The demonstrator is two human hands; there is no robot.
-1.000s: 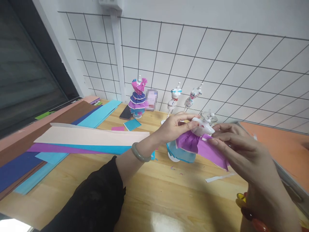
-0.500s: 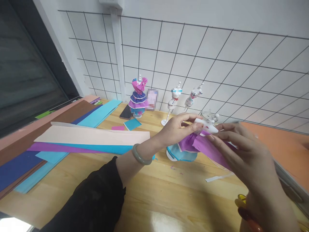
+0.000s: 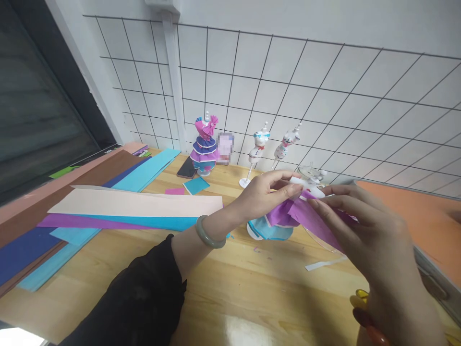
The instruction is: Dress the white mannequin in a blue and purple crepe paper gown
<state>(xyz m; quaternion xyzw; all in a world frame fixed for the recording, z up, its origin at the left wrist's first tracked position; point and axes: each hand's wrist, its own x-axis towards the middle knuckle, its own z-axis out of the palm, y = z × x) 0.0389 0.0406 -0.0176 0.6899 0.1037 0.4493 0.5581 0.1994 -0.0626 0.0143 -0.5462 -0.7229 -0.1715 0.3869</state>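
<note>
In the middle right of the head view, a small white mannequin (image 3: 314,191) leans over in front of me. Round its lower part are a purple ruffle (image 3: 281,214) and a light blue skirt layer (image 3: 275,230). My left hand (image 3: 268,192) is closed around the mannequin near its waist, fingers partly behind it. Between thumb and fingers, my right hand (image 3: 363,226) pinches a purple paper strip (image 3: 313,221) whose upper edge lies against the mannequin's waist. The strip's far end is hidden behind my right hand.
Left lie long coloured paper sheets (image 3: 137,201). At the back stand a dressed mannequin (image 3: 205,149), a phone (image 3: 186,167) and two bare mannequins (image 3: 260,142) (image 3: 287,144). A tape roll (image 3: 306,171) is behind my hands; a white strip (image 3: 324,264) lies near. An orange surface (image 3: 414,216) is right.
The view has shifted very slightly. My right fingers have pressed the purple strip's upper edge a little further along the waist; my left hand keeps its hold.
</note>
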